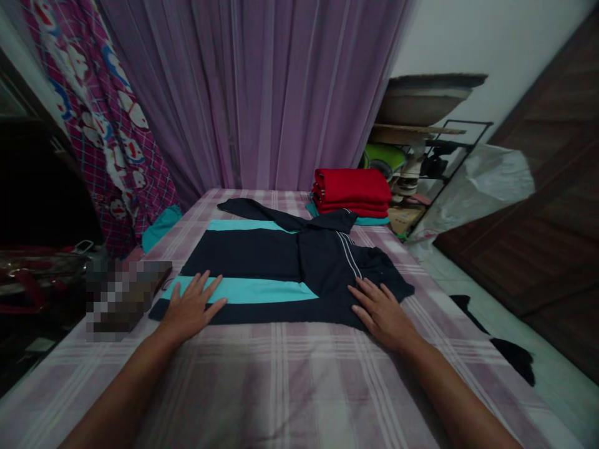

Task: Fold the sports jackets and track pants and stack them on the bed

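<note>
A navy long-sleeved top with turquoise panels and thin white stripes lies spread sideways across the bed, its collar end toward the right. One sleeve stretches to the left along its far side. My left hand rests flat on the near left corner, over a turquoise panel and the navy edge, fingers spread. Near the striped shoulder part, my right hand lies flat with its fingers apart. Neither hand grips the cloth.
A stack of folded red cloths sits at the bed's far right, on turquoise cloth. A blurred-out flat object lies by the left edge. Purple curtains hang behind. A cluttered rack stands at right, beyond the plaid bedsheet.
</note>
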`<action>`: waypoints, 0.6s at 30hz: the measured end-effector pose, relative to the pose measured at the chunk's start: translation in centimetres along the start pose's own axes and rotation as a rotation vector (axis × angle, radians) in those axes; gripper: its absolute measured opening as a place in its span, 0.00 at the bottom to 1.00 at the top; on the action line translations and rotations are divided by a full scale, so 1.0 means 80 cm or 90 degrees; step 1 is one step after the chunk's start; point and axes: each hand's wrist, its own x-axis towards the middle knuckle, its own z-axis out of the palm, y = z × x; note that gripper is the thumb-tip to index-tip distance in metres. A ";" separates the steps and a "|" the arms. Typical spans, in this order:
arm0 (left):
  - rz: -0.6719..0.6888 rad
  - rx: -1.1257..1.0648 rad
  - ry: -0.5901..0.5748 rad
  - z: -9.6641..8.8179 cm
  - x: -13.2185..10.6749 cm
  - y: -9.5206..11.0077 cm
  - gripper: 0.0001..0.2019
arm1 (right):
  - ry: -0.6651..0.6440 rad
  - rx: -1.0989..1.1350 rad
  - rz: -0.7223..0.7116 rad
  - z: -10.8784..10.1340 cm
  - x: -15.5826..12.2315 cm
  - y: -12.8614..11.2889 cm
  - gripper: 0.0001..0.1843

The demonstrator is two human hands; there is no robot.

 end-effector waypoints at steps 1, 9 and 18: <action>-0.005 0.003 -0.006 0.002 0.001 -0.005 0.32 | -0.020 -0.002 0.018 0.003 -0.001 0.003 0.26; -0.027 0.007 -0.082 -0.011 0.012 -0.007 0.33 | 0.089 0.178 0.096 0.008 -0.002 0.034 0.27; 0.068 0.027 -0.059 -0.067 0.069 0.057 0.28 | 0.124 0.199 0.204 -0.008 -0.012 0.055 0.12</action>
